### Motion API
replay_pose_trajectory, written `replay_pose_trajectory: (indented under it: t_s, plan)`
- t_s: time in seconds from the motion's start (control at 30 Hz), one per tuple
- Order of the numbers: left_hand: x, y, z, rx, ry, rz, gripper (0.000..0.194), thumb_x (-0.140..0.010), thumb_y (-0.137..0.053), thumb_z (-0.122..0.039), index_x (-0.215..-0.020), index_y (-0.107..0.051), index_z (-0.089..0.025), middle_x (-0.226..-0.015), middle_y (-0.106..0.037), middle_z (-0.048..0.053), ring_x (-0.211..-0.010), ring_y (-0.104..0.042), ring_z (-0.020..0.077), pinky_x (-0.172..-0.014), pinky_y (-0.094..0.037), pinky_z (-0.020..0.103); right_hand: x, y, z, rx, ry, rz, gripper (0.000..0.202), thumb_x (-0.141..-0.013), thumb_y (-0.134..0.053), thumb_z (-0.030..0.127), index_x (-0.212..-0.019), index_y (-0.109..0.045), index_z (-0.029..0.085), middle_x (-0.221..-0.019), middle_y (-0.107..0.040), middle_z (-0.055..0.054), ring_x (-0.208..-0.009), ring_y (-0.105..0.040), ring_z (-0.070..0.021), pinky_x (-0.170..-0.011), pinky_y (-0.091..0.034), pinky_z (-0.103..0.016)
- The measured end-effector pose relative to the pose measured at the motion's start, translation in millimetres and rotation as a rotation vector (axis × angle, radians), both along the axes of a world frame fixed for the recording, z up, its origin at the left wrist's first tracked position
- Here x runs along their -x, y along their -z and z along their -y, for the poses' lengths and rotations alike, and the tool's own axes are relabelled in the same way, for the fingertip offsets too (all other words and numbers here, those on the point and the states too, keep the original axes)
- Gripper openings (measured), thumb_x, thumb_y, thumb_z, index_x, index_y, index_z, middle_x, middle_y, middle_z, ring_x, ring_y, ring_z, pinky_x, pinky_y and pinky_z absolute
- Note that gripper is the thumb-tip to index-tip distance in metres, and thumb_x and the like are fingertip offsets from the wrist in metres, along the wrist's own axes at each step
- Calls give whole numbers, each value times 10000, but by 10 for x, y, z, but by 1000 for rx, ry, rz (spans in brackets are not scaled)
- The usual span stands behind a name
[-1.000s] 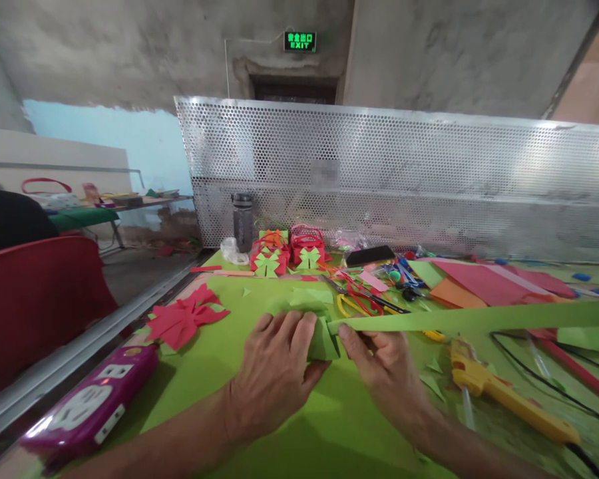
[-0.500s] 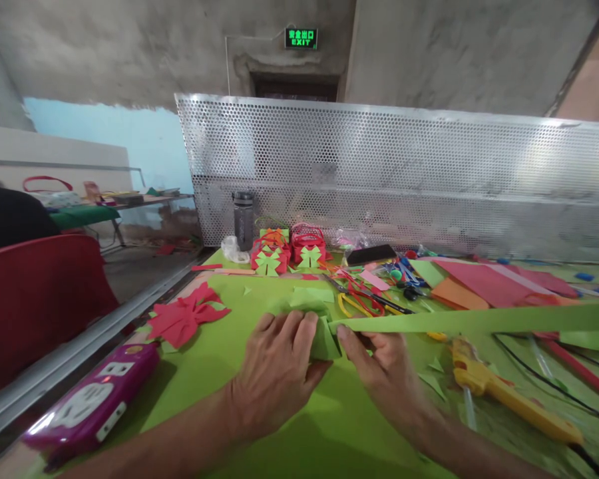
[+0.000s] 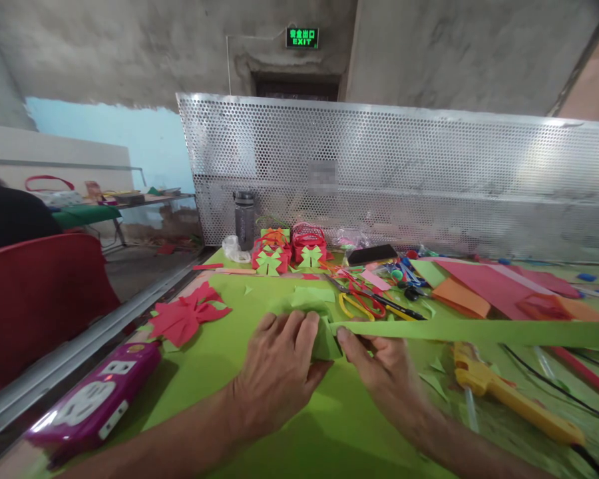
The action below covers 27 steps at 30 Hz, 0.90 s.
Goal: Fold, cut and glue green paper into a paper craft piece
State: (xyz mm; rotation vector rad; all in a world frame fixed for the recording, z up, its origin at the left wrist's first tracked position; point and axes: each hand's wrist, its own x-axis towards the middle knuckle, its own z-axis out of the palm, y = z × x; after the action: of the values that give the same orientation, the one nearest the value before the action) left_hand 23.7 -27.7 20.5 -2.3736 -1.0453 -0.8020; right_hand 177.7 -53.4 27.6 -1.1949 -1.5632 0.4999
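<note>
Seemingly mid-join, the curled left hand (image 3: 279,366) holds folded green paper (image 3: 325,342) on the green sheet (image 3: 329,432) while the right hand (image 3: 387,372) pinches a green strip (image 3: 454,330) at its edge, probably needing alignment next.

The left forearm (image 3: 184,426) slanted in from the lower left, its hand (image 3: 277,372) palm down, fingers (image 3: 293,329) bent together. The right hand (image 3: 387,366) pinched, thumb (image 3: 353,349) pointing inward, its forearm (image 3: 459,436) rising from the lower right.

Left hand (image 3: 278,366) holds folded green paper (image 3: 325,342); right hand (image 3: 385,369) pinches long green strip (image 3: 459,330).
</note>
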Motion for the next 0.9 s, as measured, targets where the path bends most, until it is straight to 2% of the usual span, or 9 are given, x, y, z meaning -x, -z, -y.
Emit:
replay_pose_trajectory:
  t_s: [0.1,0.23,0.4,0.6,0.9]
  plan:
    - [2,3,-7,8,-10,2,443,-735,-629,-338,-1091,-468,-129,-982,-645,111,-853,-611,276,-726,-443,409,12,-14,21,6,13,14,254,-800,-508,345,-596,-548,201,-581,-558,8,-573,-521,-157,-588,-432,-246]
    - [3,7,-10,4,-6,1,429,-748,-615,-350,-1087,-472,-129,-976,-644,111,-859,-610,277,-722,-444,411,27,-41,30,61,8,-14,339,-788,-499,376,-497,-443,212,-474,-408,30,-458,-383,-126,-464,-353,-239]
    - [-4,1,-11,-4,13,1,438,-725,-645,-322,-1072,-480,-111,-949,-644,106,-830,-610,275,-698,-445,410,16,-63,5,133,-18,-13,396,-786,-475,375,-447,-340,222,-434,-293,50,-414,-265,-102,-425,-281,-236]
    - [-9,6,-4,5,20,-8,414,-738,-630,-313,-1066,-480,-108,-942,-640,102,-825,-603,266,-699,-445,408,-11,-22,-3,165,-43,-23,383,-793,-469,403,-485,-335,218,-459,-291,58,-434,-264,-97,-421,-227,-241]
    - [-5,9,15,15,12,-21,403,-727,-643,-314,-1042,-490,-114,-927,-638,98,-809,-601,264,-689,-442,403,-15,-17,-16,167,-61,-24,397,-802,-459,424,-488,-335,214,-466,-300,57,-448,-276,-100,-433,-219,-248]
